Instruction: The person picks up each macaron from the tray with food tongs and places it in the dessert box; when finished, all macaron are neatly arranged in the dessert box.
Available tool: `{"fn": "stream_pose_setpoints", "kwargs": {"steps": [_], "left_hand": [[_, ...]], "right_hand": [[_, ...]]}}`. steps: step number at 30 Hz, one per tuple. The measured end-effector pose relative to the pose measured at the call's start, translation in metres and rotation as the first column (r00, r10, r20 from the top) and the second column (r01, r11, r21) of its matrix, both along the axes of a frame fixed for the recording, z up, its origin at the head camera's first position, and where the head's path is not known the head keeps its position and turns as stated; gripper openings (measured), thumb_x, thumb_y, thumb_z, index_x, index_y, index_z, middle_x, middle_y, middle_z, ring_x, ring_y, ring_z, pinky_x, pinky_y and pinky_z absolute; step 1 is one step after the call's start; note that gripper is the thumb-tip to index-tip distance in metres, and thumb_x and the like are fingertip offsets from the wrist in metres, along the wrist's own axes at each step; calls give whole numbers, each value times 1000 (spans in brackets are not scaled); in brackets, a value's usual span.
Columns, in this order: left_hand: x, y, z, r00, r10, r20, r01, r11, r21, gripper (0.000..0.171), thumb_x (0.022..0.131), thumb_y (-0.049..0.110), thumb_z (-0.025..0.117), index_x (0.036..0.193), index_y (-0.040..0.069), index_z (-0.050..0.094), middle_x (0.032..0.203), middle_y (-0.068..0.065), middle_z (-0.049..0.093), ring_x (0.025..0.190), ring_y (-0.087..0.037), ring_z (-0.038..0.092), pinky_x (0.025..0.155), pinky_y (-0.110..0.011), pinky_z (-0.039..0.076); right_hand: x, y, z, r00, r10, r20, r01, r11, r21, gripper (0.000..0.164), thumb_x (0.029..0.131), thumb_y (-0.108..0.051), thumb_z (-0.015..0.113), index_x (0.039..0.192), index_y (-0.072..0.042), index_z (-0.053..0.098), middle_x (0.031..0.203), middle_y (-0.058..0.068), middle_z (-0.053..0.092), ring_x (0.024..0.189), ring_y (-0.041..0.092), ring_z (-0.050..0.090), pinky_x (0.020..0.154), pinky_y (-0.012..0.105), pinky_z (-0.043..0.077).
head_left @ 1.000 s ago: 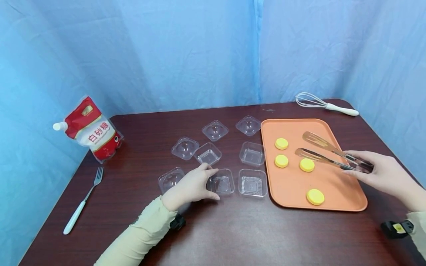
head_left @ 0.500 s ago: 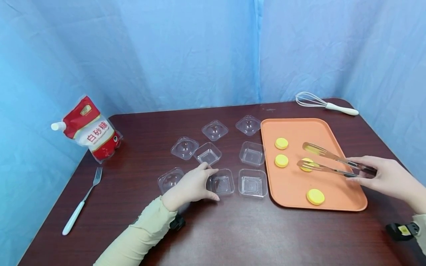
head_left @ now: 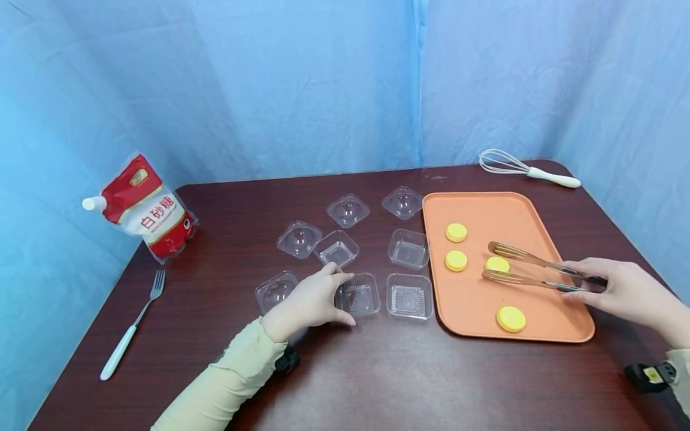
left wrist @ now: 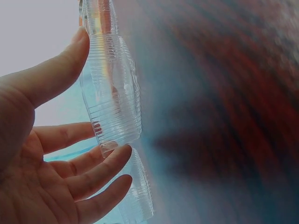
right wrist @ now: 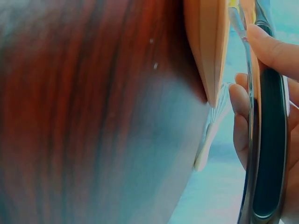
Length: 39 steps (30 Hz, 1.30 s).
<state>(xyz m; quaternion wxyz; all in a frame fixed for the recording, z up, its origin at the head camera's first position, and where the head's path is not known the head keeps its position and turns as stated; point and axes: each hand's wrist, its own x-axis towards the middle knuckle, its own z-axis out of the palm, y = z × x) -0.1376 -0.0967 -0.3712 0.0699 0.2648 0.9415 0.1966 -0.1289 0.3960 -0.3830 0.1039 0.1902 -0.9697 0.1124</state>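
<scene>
My right hand holds a pair of metal serving tongs by the dark grips. The slotted ends of the tongs reach over an orange tray, one on either side of a yellow disc that looks like a small round cake. More such discs lie on the tray, one of them a yellow disc near its front. With thumb and fingers spread across it, my left hand grips the sides of a clear square plastic box. This box has nothing in it.
Clear boxes stand between left hand and tray. Domed clear lids lie behind and left. A red sugar pouch and a fork are at the left, a white whisk at the back right.
The right hand has brought the tongs slightly toward me, and their ends now straddle the yellow disc and sit closer together. My left hand has stayed in place at the box.
</scene>
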Motion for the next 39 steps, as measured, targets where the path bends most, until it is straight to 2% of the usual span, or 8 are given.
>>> {"fn": "stream_pose_setpoints", "kwargs": {"steps": [4, 12, 22, 28, 34, 39], "left_hand": [[1, 0, -1, 1000, 2, 0, -2, 1000, 0, 83, 60, 36, 88, 128, 0, 57, 110, -8, 54, 95, -23, 61, 85, -36, 50], [1, 0, 1, 1000, -2, -24, 2, 1000, 8, 82, 60, 37, 88, 126, 0, 58, 108, -7, 55, 94, -21, 61, 84, -37, 50], [2, -1, 1, 1000, -8, -22, 8, 1000, 11, 82, 60, 36, 88, 127, -1, 58, 108, -8, 54, 95, -22, 60, 86, -37, 50], [1, -1, 0, 999, -15, -35, 15, 1000, 7, 82, 60, 37, 87, 126, -1, 58, 109, -8, 54, 95, -22, 61, 86, -36, 50], [1, -1, 0, 1000, -11, -28, 11, 1000, 14, 81, 60, 36, 87, 126, -1, 58, 108, -7, 54, 94, -21, 60, 84, -36, 50], [2, -1, 0, 1000, -9, -24, 10, 1000, 15, 82, 60, 36, 88, 127, -1, 58, 108, -7, 54, 93, -21, 60, 84, -36, 50]], "right_hand": [[1, 1, -1, 1000, -1, -8, 1, 1000, 0, 48, 60, -9, 86, 105, -3, 69, 71, -9, 49, 59, -6, 35, 50, 19, 30], [1, 5, -5, 1000, 12, -18, -12, 1000, 21, 46, 62, -3, 83, 105, -1, 68, 75, -5, 55, 59, -6, 33, 50, 20, 29], [0, 6, -6, 999, -23, 43, 21, 999, 45, 48, 63, -9, 84, 107, -2, 69, 91, 10, 68, 64, -5, 38, 52, 20, 33], [-1, 7, -6, 998, -24, 51, 22, 999, 39, 46, 63, -12, 85, 106, -4, 71, 92, 11, 68, 67, -6, 41, 52, 20, 34], [-2, 7, -4, 997, -38, 66, 37, 999, 15, 45, 63, -18, 85, 104, -3, 73, 92, 14, 70, 74, -15, 44, 53, 20, 40], [-1, 7, -4, 998, -40, 41, 38, 999, 36, 45, 62, -17, 86, 104, -4, 73, 90, 13, 71, 70, -9, 48, 51, 19, 35]]}}
